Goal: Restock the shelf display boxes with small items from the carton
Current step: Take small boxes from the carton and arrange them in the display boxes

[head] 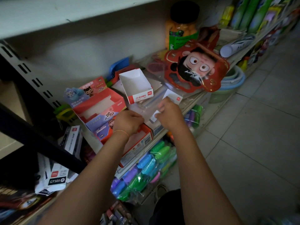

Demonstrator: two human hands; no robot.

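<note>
**Small packs, empty box waiting**

Both my hands are low over the shelf edge (193,101), close together but not touching. My left hand (128,121) has its fingers curled down toward a clear plastic wrap (146,111) lying between the hands; I judge it is pinching the film, though the fingertips are hidden behind the knuckles. My right hand (169,114) is curled too, with a small white packet (155,116) showing at its fingers, which I take to be pinched there.

The white display box (138,86) with the red front stands open and empty just behind my hands, tilted a little. A white carton flap (172,96) with a red logo sits just beyond my right hand. To the left are the pink cartoon display box (99,101) and, partly under my left wrist, an orange-red box (144,135).

The small items look light and stiff, card-wrapped, so they should not crush; the film around them looks thin, slippery and likely to tear unevenly. I would hold the packet by its short edges with thumb and forefinger, not by the film, and keep the other hand steadying the wrap. The empty box is light card and may slide or tip if I drop things in hard, so I would set them in gently against its back wall
</note>
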